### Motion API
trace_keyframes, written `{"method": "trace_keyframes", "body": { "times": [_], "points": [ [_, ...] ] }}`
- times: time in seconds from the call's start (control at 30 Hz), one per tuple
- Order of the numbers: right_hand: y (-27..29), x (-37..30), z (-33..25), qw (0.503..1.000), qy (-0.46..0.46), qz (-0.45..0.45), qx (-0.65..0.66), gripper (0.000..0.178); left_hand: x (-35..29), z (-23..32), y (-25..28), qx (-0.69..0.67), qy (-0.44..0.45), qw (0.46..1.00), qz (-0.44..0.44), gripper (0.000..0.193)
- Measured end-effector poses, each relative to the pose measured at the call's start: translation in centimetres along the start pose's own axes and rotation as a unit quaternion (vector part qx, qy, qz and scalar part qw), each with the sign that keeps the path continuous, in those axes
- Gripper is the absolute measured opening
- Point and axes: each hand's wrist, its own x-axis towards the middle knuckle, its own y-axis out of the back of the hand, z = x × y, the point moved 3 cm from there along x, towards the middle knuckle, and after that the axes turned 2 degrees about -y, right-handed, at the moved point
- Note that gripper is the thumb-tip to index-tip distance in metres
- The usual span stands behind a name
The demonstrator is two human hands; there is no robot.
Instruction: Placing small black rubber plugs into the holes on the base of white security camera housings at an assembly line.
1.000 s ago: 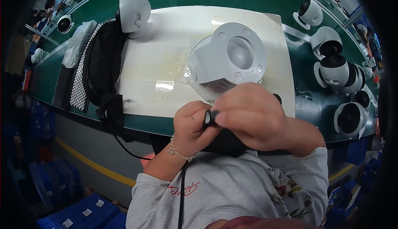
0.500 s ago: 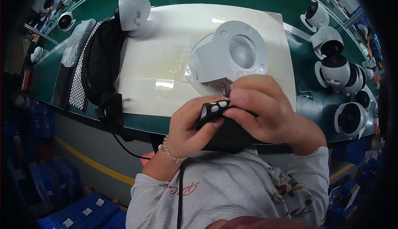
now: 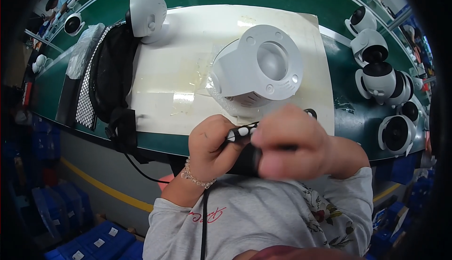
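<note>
The upturned camera (image 3: pixel 245 69) lies on a pale board (image 3: pixel 174 62), its round foot facing up, perhaps so that the underside can be reached. Clear wrap (image 3: pixel 211 87) shows beneath its left edge, and probably spares the shell from rubbing. On the near side of that camera, the left hand (image 3: pixel 213 140) has its fingers closed round a black strip (image 3: pixel 242 131) with pale oval spots; pinching one end while the other points at the right hand (image 3: pixel 292 142) seems meant to keep it steady. The right hand's fingers are curled in by the strip, but blur hides whether they grip anything. More cameras (image 3: pixel 398 135) stand well to the right of the upturned camera on the green counter (image 3: pixel 348 130), and a black pouch (image 3: pixel 112 72) lies well to its left, arrangements that leave the board's middle for handling.
</note>
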Motion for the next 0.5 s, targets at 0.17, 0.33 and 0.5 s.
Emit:
{"method": "trace_keyframes", "body": {
  "times": [0.17,0.33,0.5],
  "points": [
    [1.4,-0.5,0.7,0.997,0.031,0.048,-0.046,0.035,0.4,0.3,0.5,0.010,0.018,1.000,-0.008,0.015],
    [6.5,0.1,4.7,0.953,-0.058,0.296,-0.028,0.061,1.4,0.2,-0.3,-0.077,-0.079,0.992,0.057,0.022],
    [7.1,0.5,7.0,0.953,-0.239,0.183,0.025,0.068,1.6,-0.9,-0.6,-0.032,-0.091,0.995,-0.006,0.021]
  ]
}}
